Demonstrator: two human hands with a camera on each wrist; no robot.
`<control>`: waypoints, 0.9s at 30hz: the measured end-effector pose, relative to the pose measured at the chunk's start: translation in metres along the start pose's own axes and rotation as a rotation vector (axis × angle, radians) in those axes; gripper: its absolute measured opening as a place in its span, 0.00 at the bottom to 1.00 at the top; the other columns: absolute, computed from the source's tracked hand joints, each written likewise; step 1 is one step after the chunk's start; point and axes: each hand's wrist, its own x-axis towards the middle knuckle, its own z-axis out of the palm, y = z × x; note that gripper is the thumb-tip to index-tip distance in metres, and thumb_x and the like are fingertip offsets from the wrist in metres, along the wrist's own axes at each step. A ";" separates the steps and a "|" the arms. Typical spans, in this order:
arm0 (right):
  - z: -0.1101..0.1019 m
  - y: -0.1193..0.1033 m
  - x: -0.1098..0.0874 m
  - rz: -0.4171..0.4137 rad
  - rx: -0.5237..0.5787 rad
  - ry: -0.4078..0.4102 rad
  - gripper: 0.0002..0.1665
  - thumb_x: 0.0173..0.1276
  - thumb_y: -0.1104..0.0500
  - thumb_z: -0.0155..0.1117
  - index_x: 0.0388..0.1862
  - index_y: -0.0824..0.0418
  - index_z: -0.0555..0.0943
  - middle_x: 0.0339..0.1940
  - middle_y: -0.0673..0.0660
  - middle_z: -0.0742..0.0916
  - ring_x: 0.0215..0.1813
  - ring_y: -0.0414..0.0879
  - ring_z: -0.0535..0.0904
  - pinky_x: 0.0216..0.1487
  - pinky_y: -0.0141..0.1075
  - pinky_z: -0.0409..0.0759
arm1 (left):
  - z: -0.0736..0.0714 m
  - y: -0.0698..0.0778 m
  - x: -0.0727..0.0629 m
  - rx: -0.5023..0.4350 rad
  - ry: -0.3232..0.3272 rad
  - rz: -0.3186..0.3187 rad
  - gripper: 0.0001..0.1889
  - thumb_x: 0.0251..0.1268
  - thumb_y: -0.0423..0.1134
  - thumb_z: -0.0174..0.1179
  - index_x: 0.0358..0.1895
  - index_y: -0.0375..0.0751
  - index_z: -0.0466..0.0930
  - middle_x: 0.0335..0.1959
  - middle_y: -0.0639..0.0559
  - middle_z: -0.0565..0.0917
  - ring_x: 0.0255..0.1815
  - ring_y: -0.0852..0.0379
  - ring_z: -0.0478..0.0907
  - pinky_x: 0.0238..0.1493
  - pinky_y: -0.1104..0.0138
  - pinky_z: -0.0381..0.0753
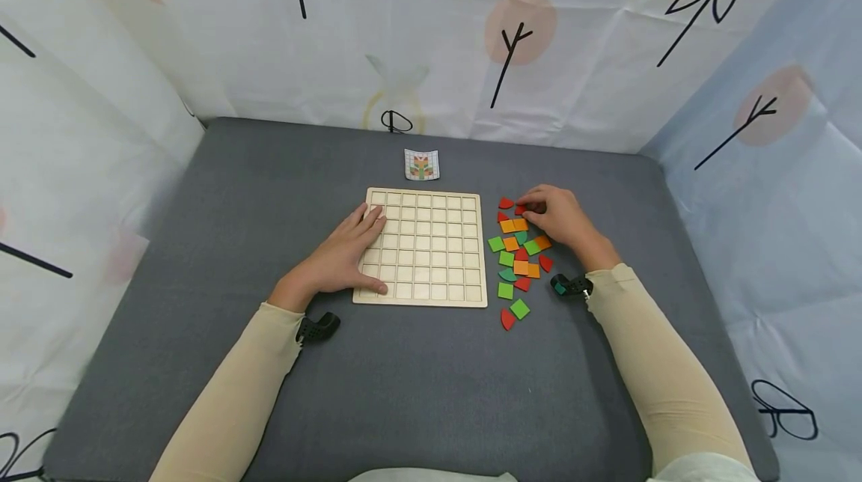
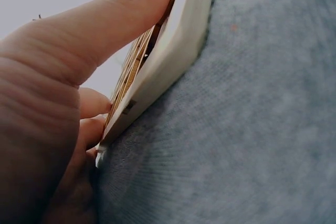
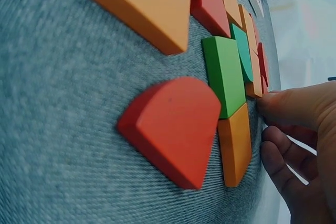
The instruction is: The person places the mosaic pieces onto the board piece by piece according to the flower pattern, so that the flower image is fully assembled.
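Observation:
A pale wooden grid board (image 1: 431, 248) lies flat on the table. My left hand (image 1: 343, 250) rests on its left side, fingers spread over the squares. In the left wrist view, the thumb (image 2: 121, 24) lies along the board's near side. At the far end of the loose pieces, my right hand (image 1: 562, 220) pinches a red piece (image 1: 520, 209) between thumb and fingertips. From the right wrist, the thumb (image 3: 294, 103) hides most of that piece. Closer to that camera lie a red rounded piece (image 3: 176, 124), a green piece (image 3: 224, 72) and an orange square (image 3: 236, 142).
Right of the board, several red, orange, green and teal pieces form a loose column, with a green square (image 1: 519, 308) and a red rounded piece (image 1: 508, 319) nearest me. A small pattern card (image 1: 421, 165) lies beyond the board. Printed curtains (image 1: 431, 40) surround the grey table (image 1: 431, 385).

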 end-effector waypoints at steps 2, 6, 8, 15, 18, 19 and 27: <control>0.000 0.001 0.000 -0.001 0.002 0.007 0.16 0.79 0.64 0.70 0.62 0.66 0.89 0.61 0.64 0.86 0.54 0.60 0.82 0.57 0.56 0.81 | 0.000 0.001 0.000 0.000 -0.001 0.001 0.72 0.54 0.69 0.79 0.89 0.34 0.43 0.91 0.43 0.38 0.90 0.42 0.25 0.84 0.40 0.39; 0.000 0.002 -0.001 0.001 0.005 0.025 0.14 0.79 0.65 0.71 0.60 0.65 0.90 0.57 0.64 0.86 0.52 0.59 0.82 0.56 0.56 0.81 | 0.000 0.001 0.000 0.005 0.001 0.005 0.72 0.54 0.69 0.80 0.89 0.33 0.44 0.91 0.42 0.39 0.90 0.41 0.25 0.84 0.40 0.39; -0.001 0.002 -0.002 0.006 0.012 0.031 0.13 0.79 0.64 0.71 0.59 0.66 0.90 0.54 0.63 0.86 0.51 0.59 0.82 0.56 0.56 0.80 | 0.000 0.001 0.000 0.006 0.000 0.006 0.72 0.54 0.68 0.80 0.89 0.33 0.44 0.91 0.42 0.39 0.90 0.41 0.25 0.84 0.41 0.39; -0.002 -0.004 -0.004 0.018 0.022 0.045 0.14 0.79 0.62 0.71 0.58 0.67 0.88 0.51 0.64 0.86 0.52 0.60 0.83 0.58 0.57 0.81 | -0.001 0.002 -0.001 -0.001 -0.003 0.005 0.72 0.54 0.67 0.81 0.89 0.33 0.44 0.91 0.41 0.40 0.90 0.42 0.26 0.84 0.41 0.39; -0.003 -0.010 -0.003 0.013 0.022 0.058 0.14 0.78 0.61 0.72 0.58 0.65 0.88 0.52 0.63 0.86 0.52 0.60 0.83 0.58 0.56 0.81 | 0.000 0.001 0.000 0.002 -0.005 0.005 0.72 0.54 0.67 0.81 0.89 0.33 0.44 0.91 0.41 0.40 0.90 0.42 0.26 0.84 0.41 0.39; -0.003 -0.012 -0.003 0.009 0.027 0.059 0.14 0.78 0.61 0.72 0.59 0.65 0.88 0.52 0.63 0.86 0.53 0.60 0.83 0.58 0.57 0.81 | 0.000 0.001 0.000 0.002 -0.005 0.004 0.72 0.54 0.67 0.81 0.89 0.33 0.44 0.91 0.41 0.40 0.90 0.42 0.26 0.85 0.42 0.39; -0.004 -0.025 -0.001 -0.018 0.053 0.073 0.15 0.77 0.61 0.73 0.59 0.64 0.89 0.51 0.61 0.86 0.52 0.59 0.83 0.56 0.56 0.82 | -0.002 0.002 0.000 0.005 -0.009 -0.002 0.72 0.53 0.66 0.82 0.89 0.34 0.44 0.91 0.43 0.40 0.90 0.43 0.26 0.85 0.44 0.37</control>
